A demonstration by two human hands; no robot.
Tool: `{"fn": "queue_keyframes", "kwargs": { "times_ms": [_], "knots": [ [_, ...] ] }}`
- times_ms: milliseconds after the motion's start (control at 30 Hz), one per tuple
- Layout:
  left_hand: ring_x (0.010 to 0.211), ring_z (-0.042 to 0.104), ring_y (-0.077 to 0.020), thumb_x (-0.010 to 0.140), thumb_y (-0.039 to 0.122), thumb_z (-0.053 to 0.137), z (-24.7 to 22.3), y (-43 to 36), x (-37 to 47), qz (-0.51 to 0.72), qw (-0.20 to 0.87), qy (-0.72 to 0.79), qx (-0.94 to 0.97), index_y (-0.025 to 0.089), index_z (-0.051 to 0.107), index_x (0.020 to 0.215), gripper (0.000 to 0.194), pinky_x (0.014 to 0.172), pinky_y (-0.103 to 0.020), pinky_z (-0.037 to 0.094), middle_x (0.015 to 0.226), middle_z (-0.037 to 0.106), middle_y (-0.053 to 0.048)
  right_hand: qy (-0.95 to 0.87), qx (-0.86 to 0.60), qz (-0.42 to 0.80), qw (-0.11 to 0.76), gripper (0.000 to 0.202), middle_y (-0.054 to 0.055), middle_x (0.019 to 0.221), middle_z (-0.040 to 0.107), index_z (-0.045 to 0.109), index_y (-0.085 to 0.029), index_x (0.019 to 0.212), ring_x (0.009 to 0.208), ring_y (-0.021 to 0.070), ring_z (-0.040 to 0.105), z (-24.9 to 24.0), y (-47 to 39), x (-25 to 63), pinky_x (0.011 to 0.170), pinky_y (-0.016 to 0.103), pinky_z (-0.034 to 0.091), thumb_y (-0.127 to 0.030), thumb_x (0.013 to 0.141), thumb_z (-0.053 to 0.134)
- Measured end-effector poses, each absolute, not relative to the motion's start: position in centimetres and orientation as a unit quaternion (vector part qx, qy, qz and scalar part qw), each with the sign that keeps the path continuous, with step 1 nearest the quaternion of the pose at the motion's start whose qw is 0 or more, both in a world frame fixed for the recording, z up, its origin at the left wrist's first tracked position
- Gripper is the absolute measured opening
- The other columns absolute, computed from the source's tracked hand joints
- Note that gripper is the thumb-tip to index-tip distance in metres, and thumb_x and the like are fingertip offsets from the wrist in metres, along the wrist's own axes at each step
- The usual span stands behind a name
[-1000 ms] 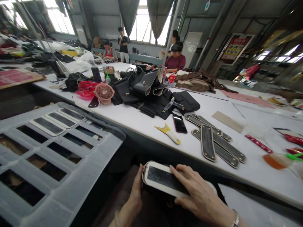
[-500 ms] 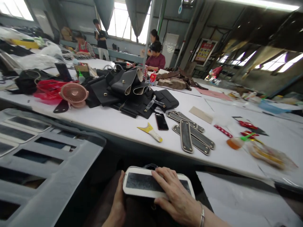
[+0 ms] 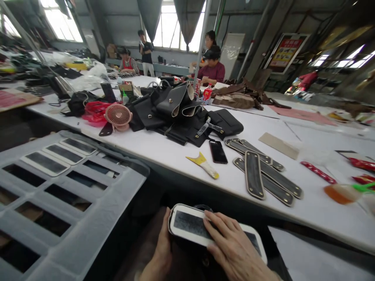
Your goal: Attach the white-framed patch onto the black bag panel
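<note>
A black bag (image 3: pixel 193 251) rests in front of me at my lap. An oblong white panel (image 3: pixel 190 238) with rounded corners and a dark strip along its middle forms its upturned face. My left hand (image 3: pixel 161 249) grips the left end, thumb along the side; its other fingers are hidden. Across the panel's right half lies my right hand (image 3: pixel 231 242), closed on the bag, with fingers over the dark strip and thumb at the near edge. The bag's lower part is in shadow.
Similar white panels (image 3: pixel 48 162) lie on a slotted grey plastic crate (image 3: pixel 117 199) at left. On the white table (image 3: pixel 164 156) are black bags (image 3: pixel 175 103), a pink fan (image 3: pixel 118 116), a yellow-and-white scraper (image 3: pixel 203 164), a phone (image 3: pixel 218 151) and studded dark straps (image 3: pixel 254 173). Co-workers are farther back.
My view has turned left, so the scene sits farther right and more of the crate shows. Both hands keep their places on the bag; the right still lies across the panel.
</note>
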State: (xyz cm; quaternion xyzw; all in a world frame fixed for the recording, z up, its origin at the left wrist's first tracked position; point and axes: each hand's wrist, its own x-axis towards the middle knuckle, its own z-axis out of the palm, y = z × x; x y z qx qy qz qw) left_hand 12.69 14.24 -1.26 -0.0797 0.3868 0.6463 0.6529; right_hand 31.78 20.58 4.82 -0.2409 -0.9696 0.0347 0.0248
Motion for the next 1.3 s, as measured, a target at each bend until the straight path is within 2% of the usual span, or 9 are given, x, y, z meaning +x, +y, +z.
{"fn": "queue_keyframes", "kwargs": {
  "times_ms": [100, 233, 367, 500, 767, 933, 1067, 1200, 1300],
  "knots": [
    [0.107, 0.066, -0.0323, 0.077, 0.056, 0.071, -1.4, 14.3, 12.6, 0.66, 0.621, 0.413, -0.087, 0.012, 0.077, 0.091, 0.047, 0.104, -0.039, 0.04, 0.09, 0.079, -0.008, -0.966, -0.253, 0.021, 0.037, 0.039, 0.008, 0.144, 0.052, 0.056, -0.021, 0.135, 0.123, 0.0296, 0.056, 3.8, 21.0, 31.7, 0.095, 0.047, 0.054, -0.03, 0.098, 0.046],
    [0.107, 0.065, -0.0313, 0.079, 0.057, 0.067, -2.3, 14.2, 12.4, 0.664, 0.607, 0.428, -0.08, 0.013, 0.076, 0.097, 0.049, 0.104, -0.038, 0.039, 0.092, 0.078, -0.007, -0.954, -0.295, 0.055, 0.016, 0.038, 0.003, 0.153, 0.039, 0.058, -0.032, 0.132, 0.134, 0.0356, 0.045, 3.9, 21.9, 31.4, 0.099, 0.059, 0.047, -0.032, 0.095, 0.051],
    [0.102, 0.067, -0.0311, 0.083, 0.057, 0.062, -2.5, 14.2, 12.3, 0.658, 0.609, 0.437, -0.072, 0.012, 0.076, 0.095, 0.048, 0.102, -0.04, 0.04, 0.09, 0.078, -0.007, -0.941, -0.286, 0.174, -0.041, 0.039, -0.001, 0.152, 0.042, 0.057, -0.03, 0.134, 0.142, 0.0309, 0.033, 5.3, 22.8, 30.8, 0.111, 0.057, 0.037, -0.035, 0.095, 0.051],
    [0.1, 0.067, -0.0308, 0.083, 0.057, 0.061, -2.7, 14.3, 12.3, 0.658, 0.621, 0.419, -0.074, 0.013, 0.074, 0.104, 0.051, 0.099, -0.041, 0.042, 0.09, 0.078, -0.008, -0.92, -0.303, 0.243, -0.047, 0.036, 0.004, 0.148, 0.048, 0.064, -0.024, 0.125, 0.143, 0.0295, 0.031, 6.0, 23.4, 30.3, 0.114, 0.053, 0.033, -0.035, 0.092, 0.054],
    [0.109, 0.064, -0.0283, 0.082, 0.054, 0.065, -4.1, 14.1, 11.9, 0.675, 0.592, 0.437, -0.053, 0.014, 0.074, 0.106, 0.048, 0.101, -0.037, 0.04, 0.099, 0.077, -0.007, -0.873, -0.346, 0.342, -0.009, 0.031, 0.01, 0.138, 0.057, 0.066, -0.018, 0.106, 0.123, 0.025, 0.055, 6.4, 24.3, 29.3, 0.108, 0.041, 0.043, -0.022, 0.076, 0.064],
    [0.112, 0.063, -0.0268, 0.084, 0.052, 0.063, -4.4, 14.1, 11.8, 0.676, 0.592, 0.437, -0.043, 0.014, 0.073, 0.11, 0.047, 0.104, -0.035, 0.039, 0.102, 0.077, -0.007, -0.861, -0.337, 0.381, -0.004, 0.054, 0.011, 0.139, 0.056, 0.063, -0.016, 0.124, 0.126, 0.0245, 0.053, 5.7, 25.3, 29.3, 0.111, 0.039, 0.039, -0.023, 0.071, 0.069],
    [0.113, 0.062, -0.0275, 0.085, 0.054, 0.061, -4.1, 14.2, 11.7, 0.678, 0.589, 0.438, -0.037, 0.016, 0.073, 0.107, 0.046, 0.104, -0.036, 0.039, 0.102, 0.077, -0.006, -0.864, -0.323, 0.386, -0.024, 0.057, 0.012, 0.142, 0.053, 0.061, -0.016, 0.13, 0.129, 0.0261, 0.05, 5.8, 25.4, 29.6, 0.112, 0.041, 0.038, -0.028, 0.075, 0.068],
    [0.121, 0.057, -0.0304, 0.087, 0.062, 0.054, -3.3, 13.2, 11.6, 0.674, 0.607, 0.42, 0.015, 0.019, 0.068, 0.117, 0.055, 0.107, -0.04, 0.037, 0.115, 0.073, -0.008, -0.873, -0.301, 0.381, -0.042, 0.053, 0.013, 0.146, 0.049, 0.056, -0.017, 0.136, 0.132, 0.028, 0.046, 6.4, 25.2, 29.9, 0.113, 0.048, 0.035, -0.036, 0.088, 0.057],
    [0.13, 0.048, -0.033, 0.079, 0.061, 0.066, -2.8, 12.2, 11.2, 0.675, 0.592, 0.434, 0.079, 0.023, 0.063, 0.124, 0.06, 0.11, -0.04, 0.034, 0.129, 0.065, -0.008, -0.882, -0.289, 0.364, -0.073, 0.066, 0.015, 0.151, 0.042, 0.048, -0.017, 0.143, 0.135, 0.0327, 0.041, 6.4, 25.1, 30.2, 0.113, 0.057, 0.031, -0.044, 0.085, 0.062]
  ]
}}
